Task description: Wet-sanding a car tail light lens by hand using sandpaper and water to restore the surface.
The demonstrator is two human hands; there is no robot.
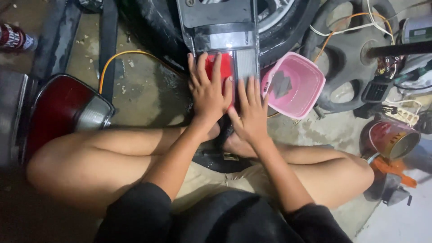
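Red and clear moulded plastic makes up the tail-lamp unit (pixel 227 63) that is pressed under both hands; it lies on the concrete floor (pixel 144 96) in front of the crossed legs, its dark housing running up toward the tyre (pixel 288 22). Such a lens is judged to be light and stiff but brittle: it would crack if dropped or twisted, and its glossy face is likely to be slippery under bare palms. It is best taken by the long side edges or by the dark housing rather than by the lens face.

No closed grip is formed by either hand. The left hand (pixel 208 92) is laid flat on the red section with fingers spread and pointing away from the body. The right hand (pixel 252 112) is laid just beside it, flat, fingers together, over the clear section and the lower edge; the two hands touch at the thumbs. Both forearms are extended forward and downward over the shins, with the wrists bent slightly back.

A pink plastic basin (pixel 294 83) is seen just right of the lamp, a second red tail lamp (pixel 67 108) well apart at the left, and an open paint tin (pixel 390 139) at the far right.
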